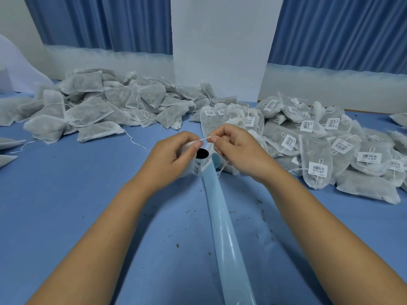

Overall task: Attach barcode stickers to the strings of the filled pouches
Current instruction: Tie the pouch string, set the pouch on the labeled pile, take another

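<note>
String (206, 139) is pinched taut between left hand (176, 155) and right hand (237, 148) over the worktop (66, 205), the left also curled round the sticker roll (201, 160), so tagging looks barely begun; next, I judge, a sticker needs peeling and folding over it.

— What are the pouches (88, 113) made of?
— On my screen, thin matt non-woven cloth, half see-through. The strings (204, 139) look like white thread.
— And that strip?
— The backing strip (222, 227) is smooth, glossy pale blue; the stickers (318, 169) are matt white paper. The worktop (88, 205) cover looks like matt blue cloth.
</note>
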The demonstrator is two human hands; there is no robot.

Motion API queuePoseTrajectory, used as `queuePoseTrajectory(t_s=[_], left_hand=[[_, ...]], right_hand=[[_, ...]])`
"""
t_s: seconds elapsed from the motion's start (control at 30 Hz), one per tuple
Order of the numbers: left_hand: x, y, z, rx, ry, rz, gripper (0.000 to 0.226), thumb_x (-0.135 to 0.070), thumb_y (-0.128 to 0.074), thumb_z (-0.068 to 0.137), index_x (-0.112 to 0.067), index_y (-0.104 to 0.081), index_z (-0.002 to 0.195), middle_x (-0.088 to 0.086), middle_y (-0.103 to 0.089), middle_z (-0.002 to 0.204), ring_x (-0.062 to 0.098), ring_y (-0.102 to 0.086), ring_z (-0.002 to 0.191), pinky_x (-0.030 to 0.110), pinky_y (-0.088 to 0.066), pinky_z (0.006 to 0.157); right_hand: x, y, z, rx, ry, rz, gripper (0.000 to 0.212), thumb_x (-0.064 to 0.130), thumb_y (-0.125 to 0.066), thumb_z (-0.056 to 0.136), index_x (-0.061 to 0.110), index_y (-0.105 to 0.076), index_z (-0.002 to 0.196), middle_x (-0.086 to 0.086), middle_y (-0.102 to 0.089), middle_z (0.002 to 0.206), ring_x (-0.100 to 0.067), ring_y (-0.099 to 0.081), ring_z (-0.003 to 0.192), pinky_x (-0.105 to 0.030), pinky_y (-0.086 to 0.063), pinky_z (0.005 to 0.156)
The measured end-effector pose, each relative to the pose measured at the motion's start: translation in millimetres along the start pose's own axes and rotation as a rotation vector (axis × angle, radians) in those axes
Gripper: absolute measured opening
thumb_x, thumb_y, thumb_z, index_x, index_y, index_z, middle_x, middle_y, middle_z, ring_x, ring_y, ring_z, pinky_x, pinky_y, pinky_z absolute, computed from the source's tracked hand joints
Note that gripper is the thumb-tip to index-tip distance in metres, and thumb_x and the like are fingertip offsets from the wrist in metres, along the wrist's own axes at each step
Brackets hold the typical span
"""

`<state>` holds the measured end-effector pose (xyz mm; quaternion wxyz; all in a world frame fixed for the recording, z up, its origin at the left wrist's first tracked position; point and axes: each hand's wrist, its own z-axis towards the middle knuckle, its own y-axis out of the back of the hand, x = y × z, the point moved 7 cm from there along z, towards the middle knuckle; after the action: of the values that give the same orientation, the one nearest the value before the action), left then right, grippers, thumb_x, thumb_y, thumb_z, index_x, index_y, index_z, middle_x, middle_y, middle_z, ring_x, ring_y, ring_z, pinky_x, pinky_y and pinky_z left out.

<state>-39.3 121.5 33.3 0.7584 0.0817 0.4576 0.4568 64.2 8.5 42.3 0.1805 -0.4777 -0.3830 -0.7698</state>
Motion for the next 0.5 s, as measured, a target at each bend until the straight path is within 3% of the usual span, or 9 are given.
queuePoseTrajectory(t_s=[0.07, 0.17, 0.23, 0.3, 0.4, 0.5], left_hand=[[2, 4, 1, 0.031, -0.022, 0.083, 0.009, -0.024, -0.059, 0.098, -0.025, -0.066, 0.091, -0.012, -0.062, 0.077, 0.002, -0.053, 0.071, 0.014, -0.038, 0.065], [9, 10, 1, 0.085, 0.073, 0.072, 0.021, -0.015, -0.064, 0.095, -0.028, -0.065, 0.078, -0.009, -0.061, 0.077, 0.004, -0.053, 0.071, 0.017, -0.04, 0.066], [9, 8, -1, 0.155, 0.204, -0.094, 0.023, -0.02, -0.066, 0.09, -0.029, -0.069, 0.069, 0.0, -0.063, 0.075, 0.012, -0.053, 0.07, 0.022, -0.042, 0.065], [0, 0, -4, 0.238, 0.251, -0.313, 0.022, -0.022, -0.061, 0.085, -0.027, -0.071, 0.066, -0.002, -0.067, 0.071, 0.009, -0.057, 0.068, 0.015, -0.045, 0.067], [-12, -5, -5, 0.21, 0.238, -0.603, 0.021, -0.014, -0.061, 0.086, -0.023, -0.079, 0.079, 0.0, -0.076, 0.083, 0.006, -0.069, 0.083, 0.011, -0.048, 0.075], [-4, -2, -2, 0.072, 0.299, -0.722, 0.024, -0.011, -0.062, 0.093, -0.025, -0.081, 0.093, -0.001, -0.077, 0.105, 0.003, -0.069, 0.091, 0.014, -0.05, 0.077]], right_hand=[[2, 7, 0, -0.003, 0.038, -0.119, 0.013, 0.017, -0.056, 0.098, 0.019, -0.061, 0.086, 0.013, -0.045, 0.051, -0.008, -0.038, 0.05, -0.021, -0.033, 0.052], [6, 17, 1, -0.028, 0.111, -0.265, 0.008, 0.022, -0.066, 0.092, 0.021, -0.071, 0.086, 0.014, -0.042, 0.048, -0.004, -0.038, 0.049, -0.018, -0.033, 0.054], [7, 26, 1, -0.084, 0.162, -0.218, 0.006, 0.022, -0.07, 0.089, 0.02, -0.075, 0.086, 0.013, -0.038, 0.048, -0.005, -0.035, 0.05, -0.018, -0.032, 0.054], [6, 31, 0, -0.154, 0.211, -0.176, 0.005, 0.023, -0.073, 0.087, 0.024, -0.076, 0.084, 0.011, -0.039, 0.051, -0.004, -0.034, 0.051, -0.017, -0.031, 0.054], [2, 26, -2, -0.196, 0.243, -0.2, 0.005, 0.025, -0.073, 0.088, 0.026, -0.077, 0.086, -0.002, -0.06, 0.06, -0.005, -0.044, 0.055, -0.018, -0.037, 0.057], [5, 8, -6, -0.112, 0.292, -0.359, 0.012, 0.026, -0.067, 0.092, 0.022, -0.078, 0.094, 0.002, -0.068, 0.073, -0.01, -0.055, 0.065, -0.031, -0.046, 0.064]])
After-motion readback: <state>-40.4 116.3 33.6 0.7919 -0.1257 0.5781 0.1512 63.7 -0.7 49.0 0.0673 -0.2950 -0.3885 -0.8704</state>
